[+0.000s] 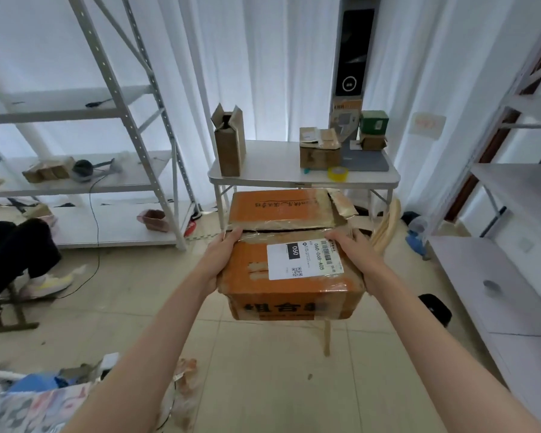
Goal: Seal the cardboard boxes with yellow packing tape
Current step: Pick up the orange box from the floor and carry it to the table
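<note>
I hold an orange cardboard box (291,232) in the air in front of me, above the tiled floor. Its top flaps meet along a dark gap, with old torn tape and a white shipping label on the near flap. My left hand (224,256) grips the box's left side, thumb on the top flap. My right hand (355,254) grips the right side, fingers curled over the top edge. A roll of yellow packing tape (338,174) lies on the white folding table (263,170) beyond the box.
On the table stand a tall open brown box (229,142), a stack of small boxes (319,150) and a green box (374,121). Metal shelving (132,120) stands on the left, white shelves (512,276) on the right. A seated person's legs (19,254) show at far left.
</note>
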Tool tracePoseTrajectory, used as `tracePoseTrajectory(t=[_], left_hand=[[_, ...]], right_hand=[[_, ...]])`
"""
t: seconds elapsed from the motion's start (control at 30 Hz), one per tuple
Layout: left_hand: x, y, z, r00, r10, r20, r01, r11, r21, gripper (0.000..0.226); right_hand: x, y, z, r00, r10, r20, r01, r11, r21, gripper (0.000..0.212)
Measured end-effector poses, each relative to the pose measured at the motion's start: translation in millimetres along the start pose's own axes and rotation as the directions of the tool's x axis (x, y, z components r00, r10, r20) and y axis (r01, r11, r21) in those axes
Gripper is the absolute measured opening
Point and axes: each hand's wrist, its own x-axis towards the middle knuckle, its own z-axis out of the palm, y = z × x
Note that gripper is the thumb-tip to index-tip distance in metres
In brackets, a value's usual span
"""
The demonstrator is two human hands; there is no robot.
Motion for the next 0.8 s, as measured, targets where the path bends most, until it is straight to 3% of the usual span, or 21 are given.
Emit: tracePoseTrajectory(t=[0.3, 0.63, 0.8], left_hand=[[99, 31, -32, 0.990, -0.063, -0.130, 0.052, 0.995, -0.087, 0.040], [243, 61, -113, 0.992, -0.073, -0.105, 0.070, 0.997, -0.030, 0.049], [319, 91, -164, 0.996, -0.080, -0.041, 0.080, 0.997, -0.007, 0.046]], right_hand=[[121, -35, 47, 0.992, 0.031, 0.119, -0.034, 0.999, 0.017, 0.045], [248, -61, 144, 0.994, 0.052, 0.094, -0.056, 0.998, 0.040, 0.051], [304, -84, 199, 0.996, 0.074, 0.048, -0.078, 0.994, 0.072, 0.042]])
